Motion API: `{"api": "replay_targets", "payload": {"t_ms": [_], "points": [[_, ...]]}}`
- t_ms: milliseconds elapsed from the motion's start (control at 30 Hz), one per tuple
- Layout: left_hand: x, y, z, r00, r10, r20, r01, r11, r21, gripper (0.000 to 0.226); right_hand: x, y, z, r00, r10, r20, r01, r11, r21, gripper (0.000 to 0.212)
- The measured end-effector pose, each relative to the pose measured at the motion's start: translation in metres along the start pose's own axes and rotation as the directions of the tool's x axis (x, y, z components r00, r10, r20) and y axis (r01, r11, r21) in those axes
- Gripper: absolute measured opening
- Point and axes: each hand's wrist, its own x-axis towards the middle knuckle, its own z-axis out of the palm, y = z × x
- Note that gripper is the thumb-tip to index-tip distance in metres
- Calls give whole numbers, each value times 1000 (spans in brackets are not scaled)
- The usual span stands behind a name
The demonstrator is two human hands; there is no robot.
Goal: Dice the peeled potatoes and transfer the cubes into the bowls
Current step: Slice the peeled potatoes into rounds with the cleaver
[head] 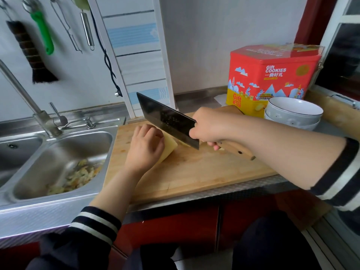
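Note:
A pale yellow peeled potato (169, 148) lies on the wooden cutting board (194, 172). My left hand (145, 148) covers its left part, fingers curled over it and holding it down. My right hand (206, 127) grips the wooden handle of a dark cleaver (167, 118), whose blade is raised above the board just right of the potato, tip pointing away to the left. Two stacked white bowls (293, 113) stand at the board's far right. More potato behind the blade is mostly hidden.
A steel sink (58, 162) with vegetable peelings lies left of the board, its tap (29, 102) behind it. A red and yellow cookie tin (272, 78) stands behind the bowls. Utensils hang on the wall at upper left. The counter edge runs just below the board.

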Motion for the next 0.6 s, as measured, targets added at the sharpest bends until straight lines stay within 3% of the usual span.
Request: {"api": "replay_targets", "payload": {"t_ms": [600], "points": [[-1, -2, 5, 999, -7, -52, 4, 999, -42, 25, -9, -40, 2, 998, 38, 46, -28, 979, -204, 17]]}}
